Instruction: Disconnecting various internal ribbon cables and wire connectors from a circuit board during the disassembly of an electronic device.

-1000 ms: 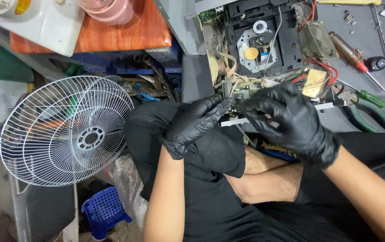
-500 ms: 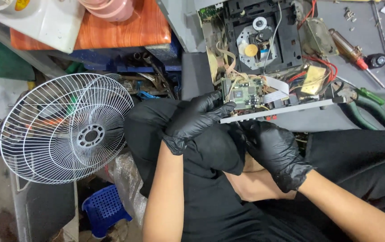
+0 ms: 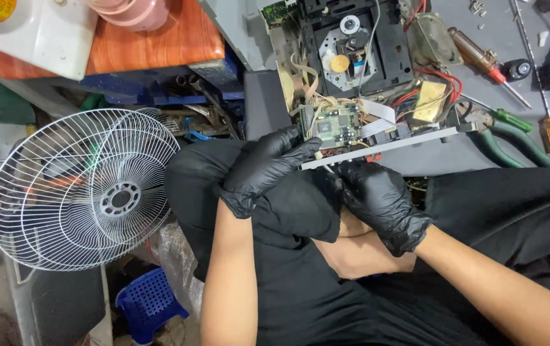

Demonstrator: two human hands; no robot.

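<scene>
Hands in black gloves work at the lap's edge: the left hand (image 3: 268, 168) pinches the small green circuit board (image 3: 336, 123), the right hand (image 3: 381, 204) grips under the grey front panel (image 3: 384, 146). Ribbon cable (image 3: 377, 110) and red wires (image 3: 438, 82) at twelve o'clock look taut; I judge a tug could tear them. Blue basket (image 3: 150, 302) at seven o'clock: contents unclear. Farther off, the open player case (image 3: 365, 45) holds its disc drive.

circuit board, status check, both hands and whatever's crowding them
Left hand gripping the circuit board at its left end. Right hand under the grey panel. Ribbon cable and red wires crowd the board; green-handled pliers alongside.
</scene>
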